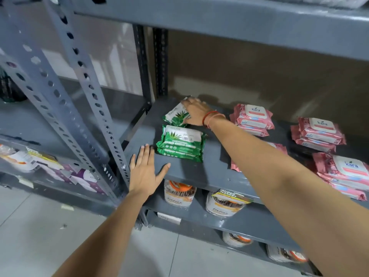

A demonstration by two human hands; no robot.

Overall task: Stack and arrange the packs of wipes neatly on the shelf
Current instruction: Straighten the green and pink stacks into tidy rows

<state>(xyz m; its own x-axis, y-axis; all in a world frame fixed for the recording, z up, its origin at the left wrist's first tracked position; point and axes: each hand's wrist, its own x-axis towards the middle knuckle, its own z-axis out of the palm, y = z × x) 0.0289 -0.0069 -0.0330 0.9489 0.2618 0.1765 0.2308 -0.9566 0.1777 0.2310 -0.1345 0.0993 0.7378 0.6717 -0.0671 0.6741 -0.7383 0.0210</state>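
Head view: the right hand (196, 111) reaches deep over the grey metal shelf (209, 173), its grip closed on a tilted green pack (175, 116) at 12 o'clock of the green stack (180, 143). The left hand (144, 170) lies flat on the shelf lip at 7 o'clock, grip spread wide and empty. Glossy pink packs (252, 118) sit at 3 o'clock.

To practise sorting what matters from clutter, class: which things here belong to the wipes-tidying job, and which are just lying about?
Job: rear green pack, gripped by the right hand; front green packs; pink packs; shelf, with the left hand flat on its edge.
Lying about: jars on the level below; packets on the left rack.
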